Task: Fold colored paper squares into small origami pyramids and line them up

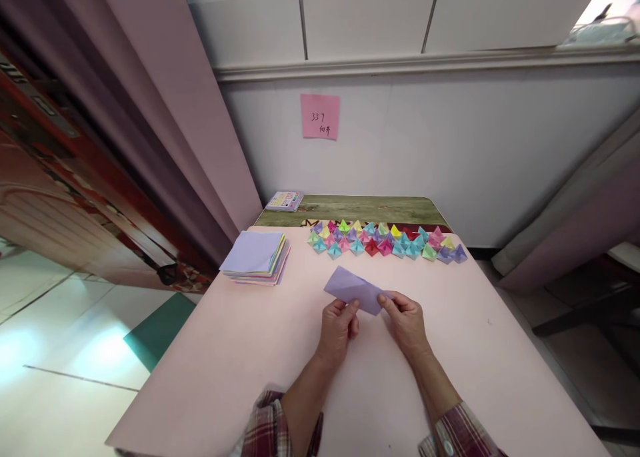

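Observation:
Between my two hands is a purple sheet of origami paper (354,288), folded into a rectangle and tilted above the table. My left hand (339,325) pinches its lower edge near the middle, thumb on top. My right hand (404,316) grips its right end between thumb and fingers. Beyond the paper lie several small folded paper pieces (371,246) in many colours, set in rows. Left of my hands sits a stack of square coloured paper (254,256) with a purple sheet on top.
The pale pink table cover (280,337) spreads under my hands. A small printed pack (285,200) lies at the far left corner, on the green wood-patterned surface (360,208). A pink note (320,116) is stuck to the wall behind. A purple curtain (190,110) hangs at the left.

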A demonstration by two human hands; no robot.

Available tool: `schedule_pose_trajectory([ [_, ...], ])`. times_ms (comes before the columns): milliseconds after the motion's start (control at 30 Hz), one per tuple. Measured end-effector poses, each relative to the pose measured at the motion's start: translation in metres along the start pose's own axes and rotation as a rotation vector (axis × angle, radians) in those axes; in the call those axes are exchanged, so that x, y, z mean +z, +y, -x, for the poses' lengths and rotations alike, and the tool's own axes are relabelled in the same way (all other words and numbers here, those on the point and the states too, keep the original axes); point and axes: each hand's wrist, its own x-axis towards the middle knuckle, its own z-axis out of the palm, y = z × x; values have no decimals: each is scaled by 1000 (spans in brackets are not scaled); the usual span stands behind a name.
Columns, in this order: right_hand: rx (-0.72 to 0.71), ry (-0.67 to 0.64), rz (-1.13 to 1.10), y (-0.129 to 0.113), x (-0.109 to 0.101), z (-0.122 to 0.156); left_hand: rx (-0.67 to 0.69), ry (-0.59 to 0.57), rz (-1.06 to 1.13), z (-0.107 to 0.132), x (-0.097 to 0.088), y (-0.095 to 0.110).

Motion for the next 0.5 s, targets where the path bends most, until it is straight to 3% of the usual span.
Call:
schedule_pose_trajectory([
  [300, 85, -95, -27, -2, 1, 1, 0, 1, 75, 1, -1, 4],
  [500, 85, -130, -76, -7, 2, 1, -31, -68, 20, 0, -2, 5],
])
